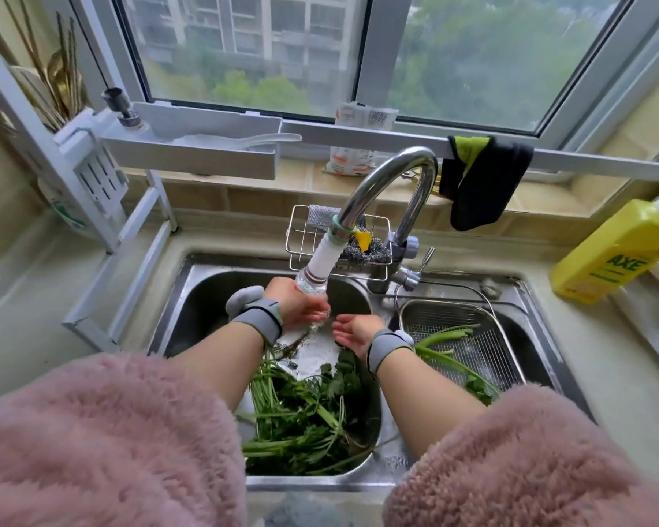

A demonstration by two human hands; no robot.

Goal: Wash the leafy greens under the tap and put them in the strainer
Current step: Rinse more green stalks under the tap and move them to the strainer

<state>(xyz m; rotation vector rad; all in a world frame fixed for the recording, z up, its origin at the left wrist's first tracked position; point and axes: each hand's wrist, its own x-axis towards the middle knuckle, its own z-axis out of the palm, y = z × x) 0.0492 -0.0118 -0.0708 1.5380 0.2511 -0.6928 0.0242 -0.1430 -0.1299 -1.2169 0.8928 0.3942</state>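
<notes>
While a few stems lie in the strainer (506, 359) at centre right, most greens (305, 408) remain in the sink (191, 298) at lower centre, and both hands, left (301, 304) and right (352, 329), are held with fingers relaxed and empty under the tap (389, 176).

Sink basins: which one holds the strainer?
The right basin, beside the right hand; the metal mesh strainer sits in it. The left basin holds loose greens.

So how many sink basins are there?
2. The left basin holds a pile of leafy greens under the running tap. The right basin holds the strainer with a few green stalks in it.
</notes>
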